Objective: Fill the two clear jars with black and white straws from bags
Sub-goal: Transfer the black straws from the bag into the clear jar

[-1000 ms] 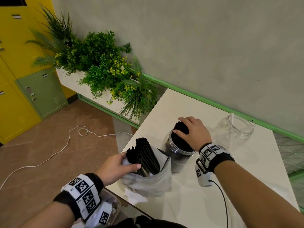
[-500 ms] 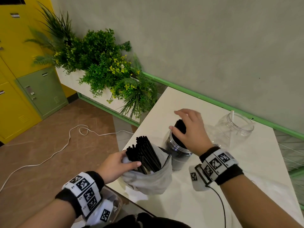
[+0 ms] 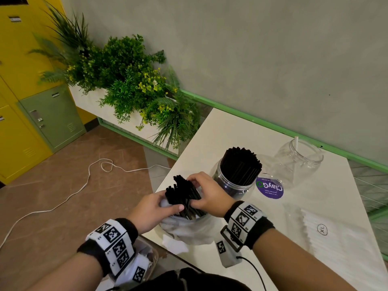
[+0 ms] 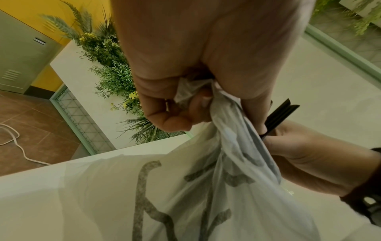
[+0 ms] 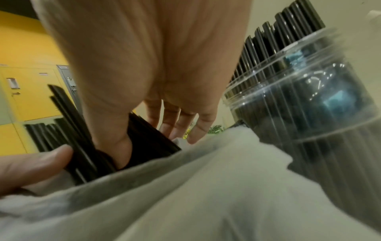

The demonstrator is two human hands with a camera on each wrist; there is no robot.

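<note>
At the near left corner of the worktop (image 3: 231, 131) we see a white bag (image 3: 189, 229) standing open, with a bundle of black straws (image 3: 184, 192) rising from its mouth. The left hand (image 3: 153, 211) grips the bag's gathered rim; in the left wrist view its fingers (image 4: 171, 117) are curled tight on a bunch of the thin plastic, and the thumb lies against the straws. The right hand (image 3: 207, 194) reaches into the bundle from the other side; in the right wrist view its thumb (image 5: 115, 146) presses into the straws while the fingers (image 5: 175, 120) are spread and nearly straight behind them. We cannot tell whether they have closed on any straws.

Just beyond the bag, toward the middle of the worktop, stands a clear jar (image 3: 235, 181) packed with upright black straws that stick out above its rim. A second jar (image 3: 300, 160) stands near the far right corner, well apart from the hands; it holds one white straw (image 3: 296, 141) leaning on its rim. Between the two jars lies a round purple sticker (image 3: 269, 187). A flat pack of white straws (image 3: 327, 234) lies along the right edge.

Beyond the left edge we see a planter (image 3: 130, 85), lockers (image 3: 31, 101) and a white cable (image 3: 84, 185) on the floor.
</note>
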